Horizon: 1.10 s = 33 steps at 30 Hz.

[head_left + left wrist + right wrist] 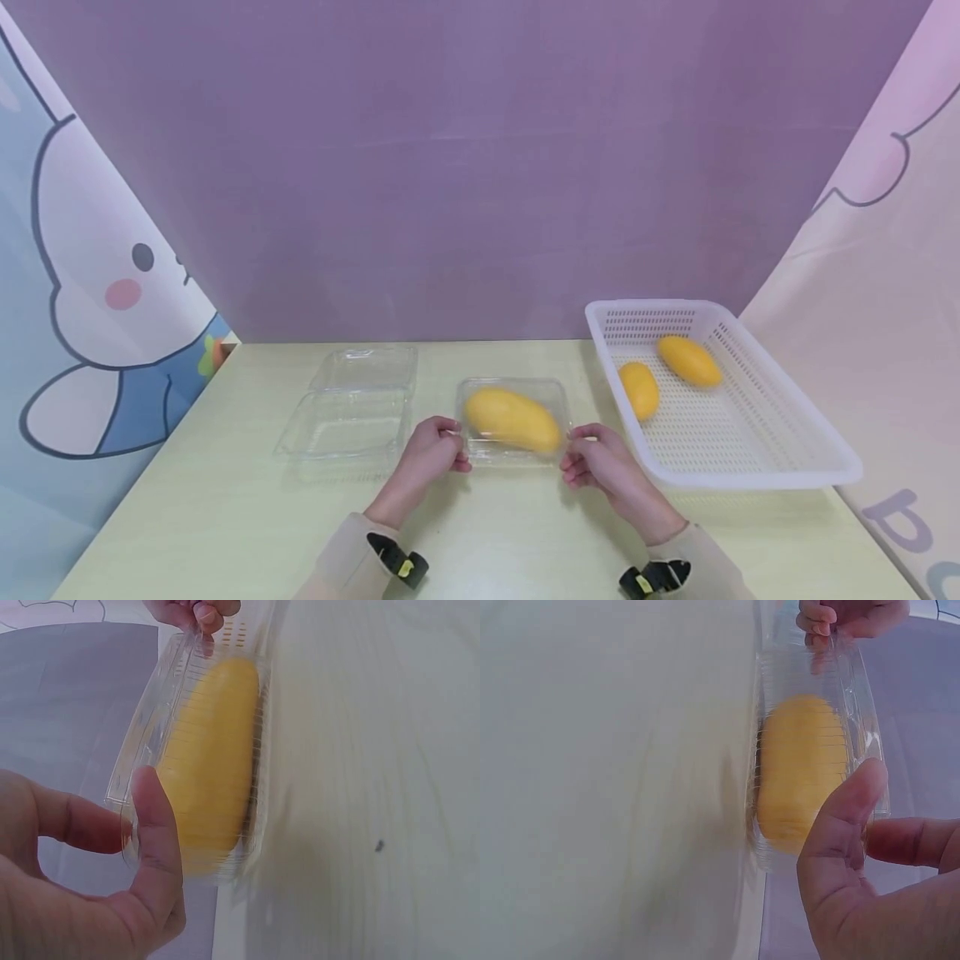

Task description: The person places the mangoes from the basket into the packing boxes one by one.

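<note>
A clear plastic clamshell box [480,454] with a yellow mango [513,419] inside it stands in the middle of the table, its lid down over the fruit. At the box's near left corner, my left hand [435,450] pinches the rim between thumb and forefinger. The right hand [600,462] pinches the rim at the near right corner in the same way. Both wrist views show the ribbed side wall and the mango [214,757] behind it, with thumb and forefinger at the rim. Whether the lid is fully snapped down I cannot tell.
To the left lies another clear clamshell box [352,421], its lid folded back. A white perforated basket [757,467] stands on the right, holding two mangoes [690,361]. A purple panel [480,183] rises behind the pale table [225,500].
</note>
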Each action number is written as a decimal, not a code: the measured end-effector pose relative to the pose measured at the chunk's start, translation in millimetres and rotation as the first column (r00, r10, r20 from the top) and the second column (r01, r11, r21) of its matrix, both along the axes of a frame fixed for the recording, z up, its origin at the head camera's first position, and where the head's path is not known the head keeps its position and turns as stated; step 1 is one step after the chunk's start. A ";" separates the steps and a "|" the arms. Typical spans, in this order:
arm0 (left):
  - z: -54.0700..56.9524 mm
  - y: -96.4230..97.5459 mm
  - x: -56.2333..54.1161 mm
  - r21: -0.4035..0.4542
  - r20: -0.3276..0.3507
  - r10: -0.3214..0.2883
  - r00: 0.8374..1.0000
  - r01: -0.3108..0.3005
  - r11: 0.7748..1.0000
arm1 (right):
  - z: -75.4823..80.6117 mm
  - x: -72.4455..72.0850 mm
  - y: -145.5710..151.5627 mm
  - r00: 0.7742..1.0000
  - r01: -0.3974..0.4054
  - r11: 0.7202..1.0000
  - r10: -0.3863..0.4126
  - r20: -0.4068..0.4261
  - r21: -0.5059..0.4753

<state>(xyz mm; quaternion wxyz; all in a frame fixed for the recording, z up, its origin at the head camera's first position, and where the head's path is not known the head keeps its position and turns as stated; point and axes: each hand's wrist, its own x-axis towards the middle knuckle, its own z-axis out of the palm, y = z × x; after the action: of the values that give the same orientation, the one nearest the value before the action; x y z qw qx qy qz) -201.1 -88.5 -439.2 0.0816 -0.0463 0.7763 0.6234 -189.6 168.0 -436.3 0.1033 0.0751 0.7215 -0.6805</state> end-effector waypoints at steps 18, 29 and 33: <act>-0.9 4.9 -2.6 0.047 0.014 0.042 0.999 -0.042 0.998 | 20.8 11.5 -10.3 0.951 0.067 0.710 0.168 -0.261 0.701; -0.4 8.7 -3.9 0.061 0.005 0.038 0.999 -0.039 0.997 | 41.4 10.9 -36.3 0.772 0.233 0.384 0.486 -0.410 0.894; -0.1 12.3 -4.0 0.074 0.013 0.041 0.999 -0.042 0.996 | 41.4 5.5 -42.0 0.747 0.210 0.319 0.557 -0.362 0.924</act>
<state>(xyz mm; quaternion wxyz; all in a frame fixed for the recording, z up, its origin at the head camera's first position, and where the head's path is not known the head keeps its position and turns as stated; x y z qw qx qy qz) -205.1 -76.3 -439.3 0.0747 -0.0627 0.7508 0.6532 -184.1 126.0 -394.8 -0.1290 -0.1985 0.9660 -0.1036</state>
